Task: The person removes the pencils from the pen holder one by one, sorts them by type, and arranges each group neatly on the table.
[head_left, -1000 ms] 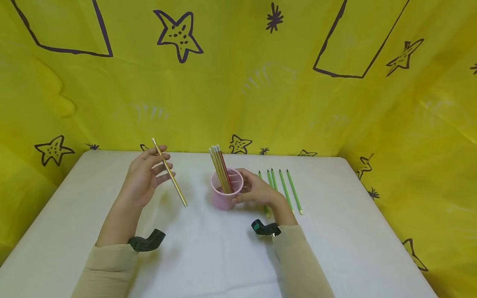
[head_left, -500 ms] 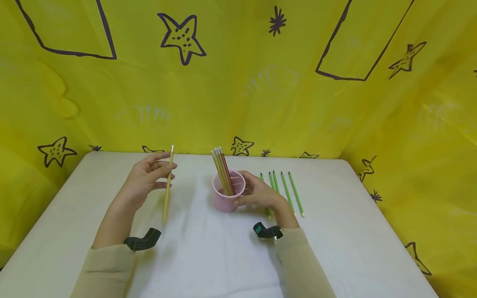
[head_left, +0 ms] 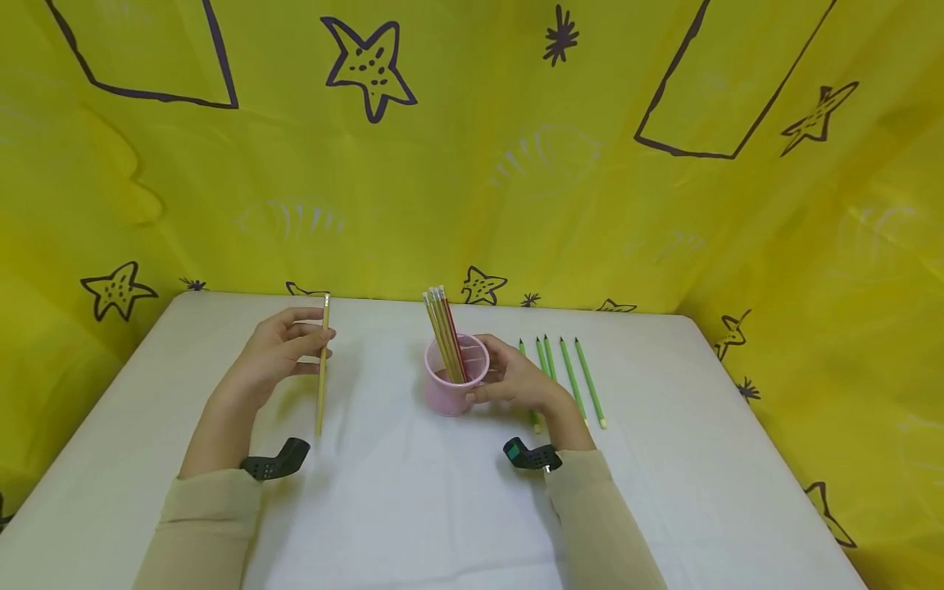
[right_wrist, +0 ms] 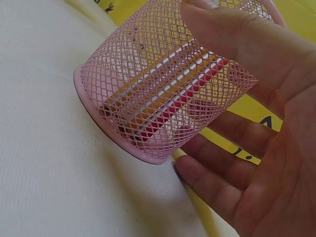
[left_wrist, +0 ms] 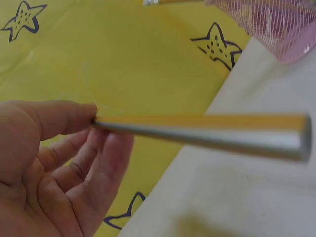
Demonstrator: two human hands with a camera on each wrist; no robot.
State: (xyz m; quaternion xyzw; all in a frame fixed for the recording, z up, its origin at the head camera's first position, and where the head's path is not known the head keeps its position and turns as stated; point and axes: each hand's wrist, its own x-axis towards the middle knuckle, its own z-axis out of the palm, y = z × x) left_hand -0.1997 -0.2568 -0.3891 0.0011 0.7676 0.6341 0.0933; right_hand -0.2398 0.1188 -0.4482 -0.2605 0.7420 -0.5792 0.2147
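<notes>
My left hand pinches a gold pencil between thumb and fingers, above the table's left side. In the head view it stands nearly upright, its eraser end at the top. The left wrist view shows the pencil pointing toward the camera, its near end blurred. My right hand grips a pink mesh pencil cup around its right side. Inside the cup lean several gold pencils and a red pencil, visible through the mesh in the right wrist view.
Several green pencils lie side by side on the white table, right of the cup and partly behind my right wrist. A yellow curtain with drawn stars stands along the table's back and right edges.
The gold pencil in my left hand has swung from a slant to nearly upright. My left thumb has come across onto it. The right hand keeps its hold on the cup.
</notes>
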